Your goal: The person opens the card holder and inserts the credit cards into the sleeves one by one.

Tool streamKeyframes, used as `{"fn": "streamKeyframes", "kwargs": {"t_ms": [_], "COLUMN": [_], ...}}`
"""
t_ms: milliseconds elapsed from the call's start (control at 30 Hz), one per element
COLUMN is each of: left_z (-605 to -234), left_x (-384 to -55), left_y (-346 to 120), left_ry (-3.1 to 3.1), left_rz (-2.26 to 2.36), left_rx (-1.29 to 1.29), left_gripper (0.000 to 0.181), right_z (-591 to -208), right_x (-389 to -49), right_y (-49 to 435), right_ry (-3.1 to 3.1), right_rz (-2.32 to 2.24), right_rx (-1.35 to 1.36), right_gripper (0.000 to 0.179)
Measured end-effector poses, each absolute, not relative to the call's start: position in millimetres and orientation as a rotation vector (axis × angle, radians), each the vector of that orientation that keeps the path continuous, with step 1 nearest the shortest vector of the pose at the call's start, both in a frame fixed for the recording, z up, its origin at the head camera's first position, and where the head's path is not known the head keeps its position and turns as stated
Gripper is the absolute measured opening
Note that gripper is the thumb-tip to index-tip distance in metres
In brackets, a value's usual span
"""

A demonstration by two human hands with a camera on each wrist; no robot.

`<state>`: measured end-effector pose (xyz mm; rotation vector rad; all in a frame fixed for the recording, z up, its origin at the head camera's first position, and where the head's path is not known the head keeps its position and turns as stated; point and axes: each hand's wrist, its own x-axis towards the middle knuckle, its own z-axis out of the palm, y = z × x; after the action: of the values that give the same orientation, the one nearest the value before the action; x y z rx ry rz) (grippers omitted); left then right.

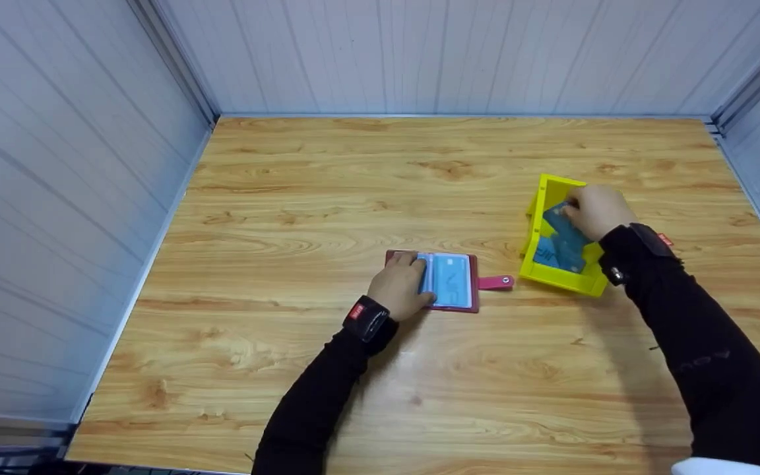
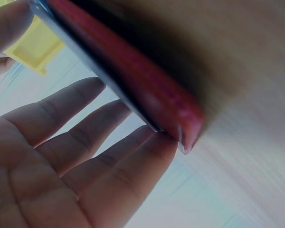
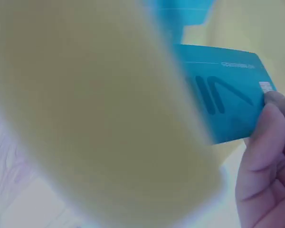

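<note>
An open card holder (image 1: 474, 284) with a dark red cover and clear sleeves lies on the table, a blue card (image 1: 451, 280) showing in its right-hand sleeve. My left hand (image 1: 401, 287) rests on its left half. In the left wrist view the left fingers (image 2: 133, 166) are nearly straight, their tips at the holder's edge. To the right, my right hand (image 1: 598, 210) is over a yellow bin (image 1: 561, 280) and pinches a teal-blue card (image 3: 232, 95) by its chip end, between thumb and finger. More blue cards (image 1: 546, 253) lie in the bin below it.
The holder's pink strap (image 1: 495, 283) with a snap points right, toward the bin. Pale panel walls (image 1: 413, 59) enclose the wood-grain table (image 1: 327, 171) at the back and both sides. In the right wrist view the bin's blurred wall (image 3: 95, 104) covers much of the frame.
</note>
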<state>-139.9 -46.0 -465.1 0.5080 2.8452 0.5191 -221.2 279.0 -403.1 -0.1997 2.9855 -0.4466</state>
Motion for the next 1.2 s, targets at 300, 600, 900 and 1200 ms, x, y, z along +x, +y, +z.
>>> {"fn": "streamKeyframes", "kwargs": {"t_ms": [300, 600, 900, 1200], "left_z": [-465.1, -464.7, -465.0, -466.2], "left_x": [-140.9, -140.4, -138.7, -140.5], "left_y": [-46.1, -45.7, -47.2, -46.8], "left_ry": [2.850, 2.856, 2.854, 2.865], "left_rz": [0.472, 0.462, 0.493, 0.462], "left_rx": [0.506, 0.509, 0.530, 0.537], "left_gripper": [0.067, 0.067, 0.066, 0.065], "right_z": [-382.7, -377.1, -396.0, -436.0], "right_x": [-204.1, -190.8, -175.0, -157.5], "right_y": [283.7, 261.5, 226.4, 192.4], "right_ry": [3.093, 2.922, 2.649, 2.476], "right_rz": [-0.801, -1.221, -1.511, -1.565], "right_rx": [-0.097, -0.111, -0.127, -0.099], "right_gripper": [0.034, 0.034, 0.032, 0.031]}}
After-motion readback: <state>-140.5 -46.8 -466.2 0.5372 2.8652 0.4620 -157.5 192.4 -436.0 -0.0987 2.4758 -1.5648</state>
